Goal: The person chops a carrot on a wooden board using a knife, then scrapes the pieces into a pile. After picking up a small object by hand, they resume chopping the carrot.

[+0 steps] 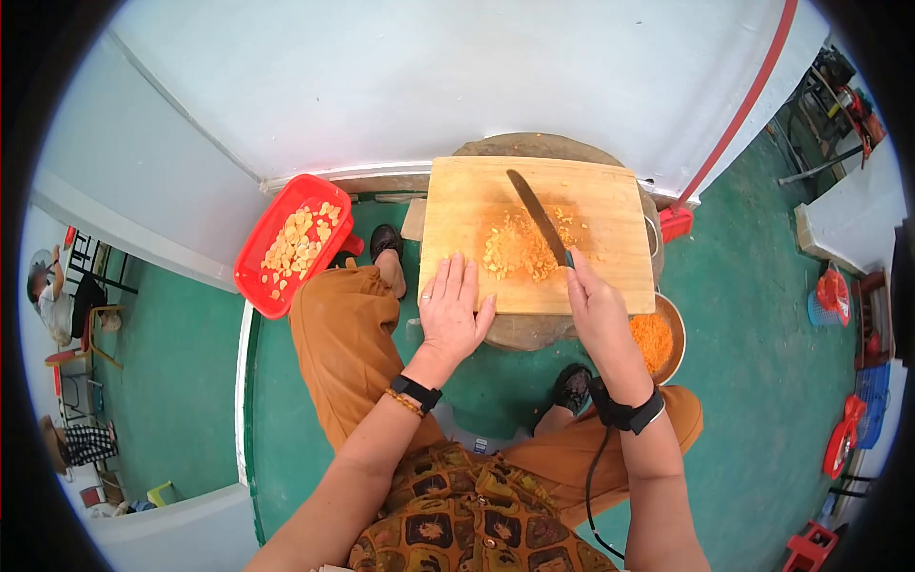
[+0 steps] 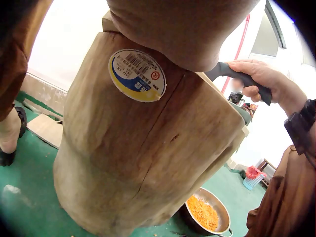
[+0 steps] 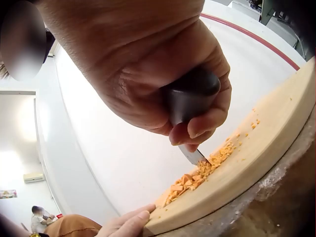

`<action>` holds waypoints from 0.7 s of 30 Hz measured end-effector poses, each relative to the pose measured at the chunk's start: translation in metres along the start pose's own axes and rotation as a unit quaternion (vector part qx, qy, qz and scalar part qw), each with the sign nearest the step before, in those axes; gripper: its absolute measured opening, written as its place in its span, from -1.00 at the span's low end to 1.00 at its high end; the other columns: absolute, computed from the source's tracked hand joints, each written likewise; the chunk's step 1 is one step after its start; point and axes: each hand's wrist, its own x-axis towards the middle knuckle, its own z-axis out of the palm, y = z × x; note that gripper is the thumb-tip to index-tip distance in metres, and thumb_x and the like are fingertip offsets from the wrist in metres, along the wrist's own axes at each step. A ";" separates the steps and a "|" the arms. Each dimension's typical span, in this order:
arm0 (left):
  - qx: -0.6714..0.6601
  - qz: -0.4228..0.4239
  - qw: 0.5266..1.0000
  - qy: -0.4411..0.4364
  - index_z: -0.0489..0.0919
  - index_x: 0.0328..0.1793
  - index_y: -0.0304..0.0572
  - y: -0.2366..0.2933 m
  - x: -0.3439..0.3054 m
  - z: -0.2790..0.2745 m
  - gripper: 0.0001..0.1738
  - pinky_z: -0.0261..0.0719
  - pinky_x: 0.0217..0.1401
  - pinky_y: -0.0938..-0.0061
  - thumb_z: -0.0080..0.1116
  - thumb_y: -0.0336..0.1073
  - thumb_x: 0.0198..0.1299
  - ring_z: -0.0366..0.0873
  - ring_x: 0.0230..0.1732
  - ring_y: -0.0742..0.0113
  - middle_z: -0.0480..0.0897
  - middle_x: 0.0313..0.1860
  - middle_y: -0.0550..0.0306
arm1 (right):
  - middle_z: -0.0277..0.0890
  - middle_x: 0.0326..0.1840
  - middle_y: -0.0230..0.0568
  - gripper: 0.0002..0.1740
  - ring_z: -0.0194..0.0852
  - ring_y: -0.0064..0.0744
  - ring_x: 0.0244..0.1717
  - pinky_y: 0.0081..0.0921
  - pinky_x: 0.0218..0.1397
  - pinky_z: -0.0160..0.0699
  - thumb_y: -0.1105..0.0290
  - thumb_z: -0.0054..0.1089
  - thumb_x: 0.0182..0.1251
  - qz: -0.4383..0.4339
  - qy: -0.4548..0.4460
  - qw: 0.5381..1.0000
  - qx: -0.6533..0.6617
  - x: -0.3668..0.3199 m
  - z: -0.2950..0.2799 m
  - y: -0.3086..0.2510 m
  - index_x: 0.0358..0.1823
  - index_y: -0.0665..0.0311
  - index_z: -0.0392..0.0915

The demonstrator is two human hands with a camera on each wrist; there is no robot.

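Over a green floor (image 1: 753, 419), we see a cutting board (image 1: 457, 191) on a wooden stump (image 2: 108, 158). The left hand (image 1: 456, 310) rests straight-fingered at the board's near left corner; the right hand (image 1: 598, 303) grips 1 knife (image 1: 536, 210), its blade among chopped orange pieces (image 1: 517, 250) mid-board. We find 1 metal bowl (image 1: 680, 334) right of the stump, 1 red basin (image 1: 250, 272) left, and a white wall (image 1: 429, 76) beyond.
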 end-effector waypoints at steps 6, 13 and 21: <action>-0.052 -0.092 0.992 -0.071 0.67 0.13 -0.22 0.002 0.033 -0.014 -0.61 0.51 0.13 0.09 0.27 -0.23 0.20 0.56 0.17 -0.14 0.64 0.10 -0.13 | 0.63 -0.28 0.25 -0.59 0.65 0.22 -0.24 -0.05 -0.17 0.60 0.32 0.12 0.52 -0.005 -0.030 0.999 -0.008 -0.002 0.005 0.003 0.30 0.33 0.54; -0.011 -0.142 0.989 -0.037 0.55 0.30 -0.20 -0.011 0.061 0.022 -0.52 0.34 0.30 -0.03 0.15 -0.20 0.29 0.37 0.39 -0.12 0.52 0.31 -0.12 | 0.63 -0.28 0.26 -0.58 0.65 0.24 -0.26 0.00 -0.20 0.60 0.29 0.10 0.53 -0.028 -0.013 0.999 -0.011 -0.005 0.002 -0.008 0.32 0.27 0.52; 0.038 -0.127 0.990 -0.045 0.47 0.40 -0.23 -0.012 0.059 0.029 -0.50 0.28 0.40 -0.04 0.04 -0.19 0.39 0.25 0.52 -0.11 0.42 0.45 -0.14 | 0.63 -0.26 0.26 -0.58 0.65 0.24 -0.26 0.01 -0.19 0.61 0.29 0.09 0.53 0.000 -0.022 1.000 -0.015 -0.004 -0.002 -0.010 0.33 0.25 0.52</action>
